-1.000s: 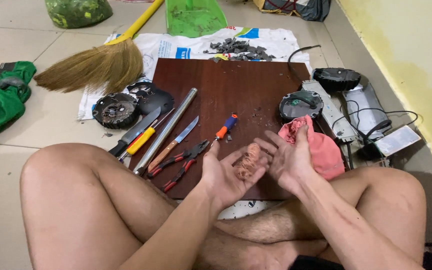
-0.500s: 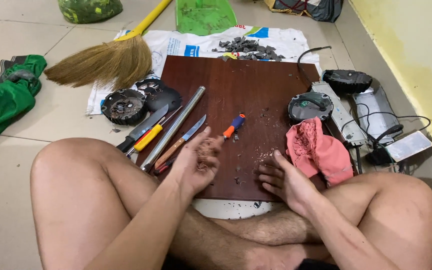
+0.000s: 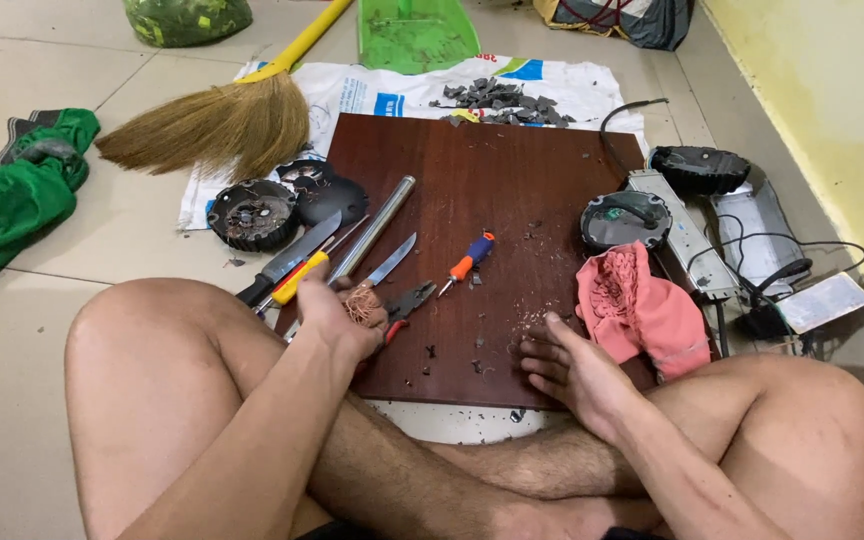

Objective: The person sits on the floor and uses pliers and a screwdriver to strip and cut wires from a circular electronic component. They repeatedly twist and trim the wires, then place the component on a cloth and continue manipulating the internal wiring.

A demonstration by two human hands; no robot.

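My left hand [image 3: 337, 318] holds a small bundle of copper wire [image 3: 360, 303] over the left edge of the dark wooden board [image 3: 512, 190]. It hovers by the red-handled pliers [image 3: 404, 305], a knife [image 3: 389, 261] and a metal rod [image 3: 377, 227]. My right hand [image 3: 570, 366] rests with fingers spread on the board's near edge, holding nothing, beside a pink cloth [image 3: 642, 308]. An orange-and-blue screwdriver [image 3: 466, 262] lies mid-board among small debris.
A broom [image 3: 214, 120] and green dustpan [image 3: 417, 33] lie at the back. Black round motor parts [image 3: 252, 213] sit left of the board, another round part [image 3: 625, 220] and a power strip [image 3: 680, 235] on the right. Green cloth [image 3: 7, 200] lies far left. My crossed legs frame the front.
My hands have parted: the left carried the copper wire bundle left toward the tools, and the right lowered onto the board's near edge.
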